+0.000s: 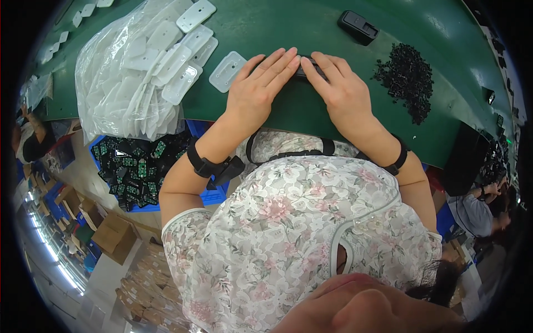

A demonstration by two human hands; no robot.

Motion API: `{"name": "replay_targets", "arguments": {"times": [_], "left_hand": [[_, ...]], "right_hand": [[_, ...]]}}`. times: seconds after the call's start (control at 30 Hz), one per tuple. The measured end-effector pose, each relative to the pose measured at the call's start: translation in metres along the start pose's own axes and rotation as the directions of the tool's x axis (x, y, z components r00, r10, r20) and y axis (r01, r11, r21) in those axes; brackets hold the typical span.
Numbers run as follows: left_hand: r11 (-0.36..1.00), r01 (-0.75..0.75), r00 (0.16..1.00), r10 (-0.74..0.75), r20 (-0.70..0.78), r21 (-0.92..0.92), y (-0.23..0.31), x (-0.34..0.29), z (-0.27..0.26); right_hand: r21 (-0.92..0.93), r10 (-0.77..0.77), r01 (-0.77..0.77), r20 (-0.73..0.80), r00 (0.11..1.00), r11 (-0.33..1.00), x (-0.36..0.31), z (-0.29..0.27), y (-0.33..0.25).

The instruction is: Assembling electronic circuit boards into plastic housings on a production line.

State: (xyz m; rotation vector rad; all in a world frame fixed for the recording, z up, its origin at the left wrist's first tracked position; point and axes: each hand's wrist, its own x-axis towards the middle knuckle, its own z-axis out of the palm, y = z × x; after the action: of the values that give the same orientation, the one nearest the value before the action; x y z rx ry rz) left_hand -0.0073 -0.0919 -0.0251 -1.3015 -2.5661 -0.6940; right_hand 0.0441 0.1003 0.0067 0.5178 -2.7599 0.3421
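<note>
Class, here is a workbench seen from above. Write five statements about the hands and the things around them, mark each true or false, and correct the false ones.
1. The right hand is at a black piece. True.
2. The heap of small black parts lies left of the left hand. False: it lies to the right of the right hand.
3. The clear bag holds white plates. True.
4. The blue bin stands on the tabletop. False: it stands below the tabletop's edge.
5. The tabletop is green. True.
</note>
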Motion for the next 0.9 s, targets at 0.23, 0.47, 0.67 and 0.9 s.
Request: {"name": "replay_targets", "arguments": {"times": [0.23,0.47,0.67,0.9], "left_hand": [[1.000,0.018,0.994,-0.016,-0.111,0.019,0.008,0.014,0.012],[0.243,0.450,0.843,-0.432,0.320,-0.859,0.029,0.060,0.009],[-0.132,0.402,0.859,-0.287,0.423,-0.906,0.037,0.093,0.016],[0.322,0.327,0.896,-0.405,0.183,-0.889,0.024,0.094,0.032]], "right_hand": [[0.522,0.168,-0.289,0.267,0.949,0.802,0.016,-0.004,0.043],[0.975,0.322,-0.203,0.164,0.933,0.094,0.012,-0.023,0.056],[0.950,0.492,-0.286,0.193,0.849,0.122,0.018,-0.039,0.072],[0.809,0.518,-0.277,-0.040,0.855,0.519,0.029,-0.051,0.176]]}}
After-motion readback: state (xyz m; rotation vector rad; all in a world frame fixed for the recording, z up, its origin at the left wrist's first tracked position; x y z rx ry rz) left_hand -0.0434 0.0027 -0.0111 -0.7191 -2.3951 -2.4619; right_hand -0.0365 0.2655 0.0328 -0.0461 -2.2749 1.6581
